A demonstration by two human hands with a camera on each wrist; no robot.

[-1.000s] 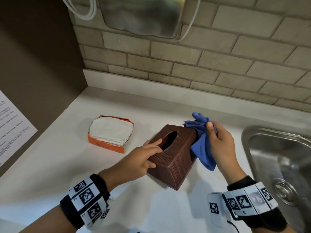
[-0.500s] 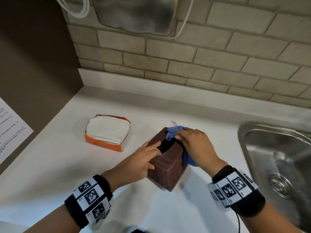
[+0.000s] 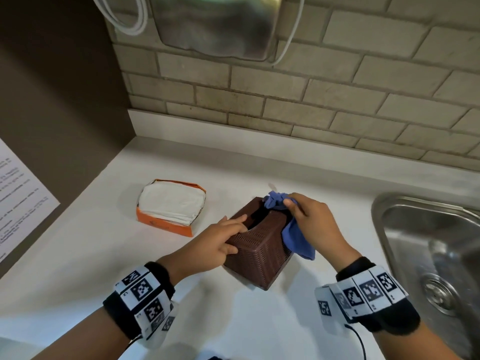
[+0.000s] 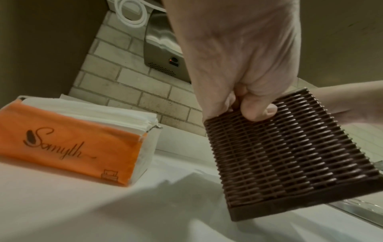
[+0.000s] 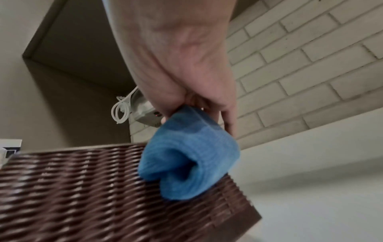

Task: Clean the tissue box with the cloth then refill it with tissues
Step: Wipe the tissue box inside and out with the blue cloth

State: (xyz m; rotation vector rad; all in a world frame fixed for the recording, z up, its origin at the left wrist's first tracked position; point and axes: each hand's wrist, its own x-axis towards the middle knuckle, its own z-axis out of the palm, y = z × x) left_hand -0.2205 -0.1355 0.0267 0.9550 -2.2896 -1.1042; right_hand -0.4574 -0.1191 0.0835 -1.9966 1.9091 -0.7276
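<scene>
A brown woven tissue box (image 3: 259, 252) stands tilted on the white counter (image 3: 78, 255), its oval slot facing up and left. My left hand (image 3: 220, 240) grips its near left edge, thumb on the side (image 4: 259, 113), fingers over the top by the slot. My right hand (image 3: 311, 222) holds a bunched blue cloth (image 3: 293, 235) against the box's top right edge; the cloth (image 5: 186, 157) hangs down the box's right side (image 5: 103, 188). An opened orange pack of white tissues (image 3: 171, 206) lies left of the box, also in the left wrist view (image 4: 72, 139).
A steel sink (image 3: 436, 250) is sunk into the counter at the right. A metal hand dryer (image 3: 215, 24) with a white cable hangs on the brick wall above. A dark side wall with a printed sheet (image 3: 18, 201) bounds the left.
My right hand swept the cloth from the box's right side onto its top near the slot, then back toward the top right edge. The left hand kept its hold on the box.
</scene>
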